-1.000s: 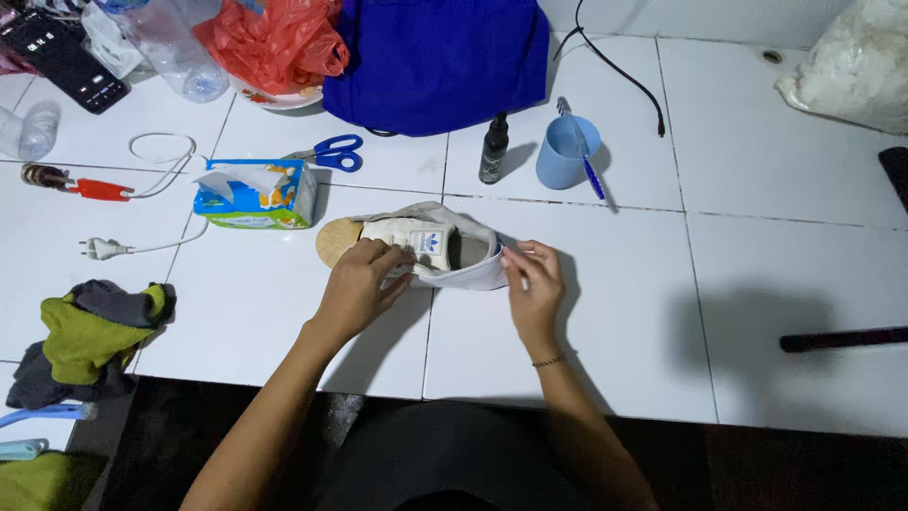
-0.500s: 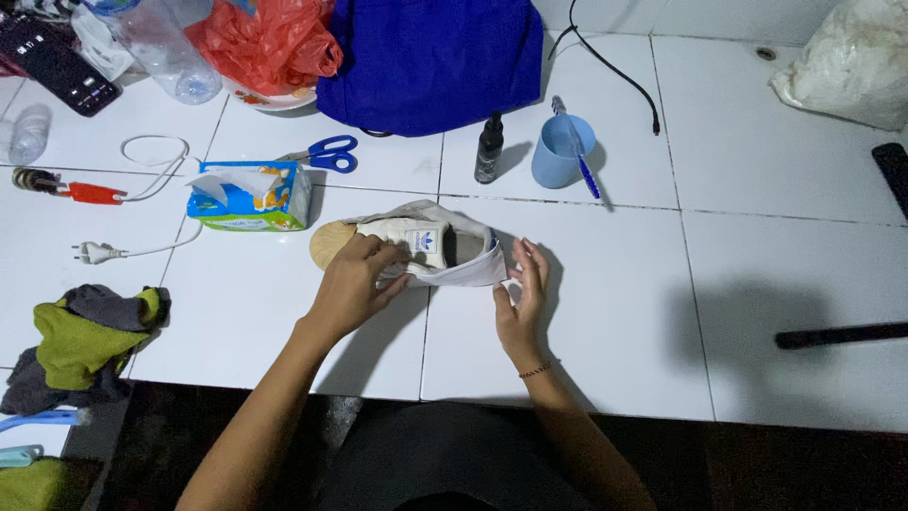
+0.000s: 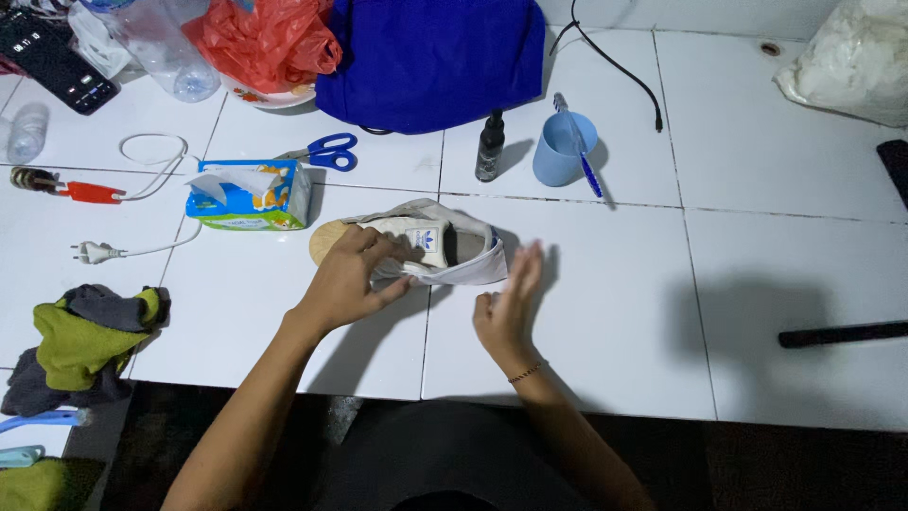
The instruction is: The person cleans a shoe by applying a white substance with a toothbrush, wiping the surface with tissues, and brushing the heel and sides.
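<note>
A white sneaker (image 3: 416, 248) lies on its side on the white tiled tabletop (image 3: 605, 284), just in front of the tissue box (image 3: 248, 197) and the blue cup (image 3: 560, 151). The left hand (image 3: 348, 279) grips its front part, fingers curled over the upper. The right hand (image 3: 506, 308) is spread flat, fingers together, by the heel; whether it touches is unclear

The shoe (image 3: 430, 248) is off-white with a tan sole at its toe end and a small blue mark on its tongue. The tiled surface (image 3: 586, 303) under it is white with dark grout lines. The tissue pack (image 3: 248, 197) is blue and green with orange print. The scissors (image 3: 326, 151) have blue handles. The cup (image 3: 560, 151) is pale blue, the bag (image 3: 435, 57) deep blue, the plastic bag (image 3: 265, 40) red. The rags (image 3: 85, 343) are yellow-green and grey.
</note>
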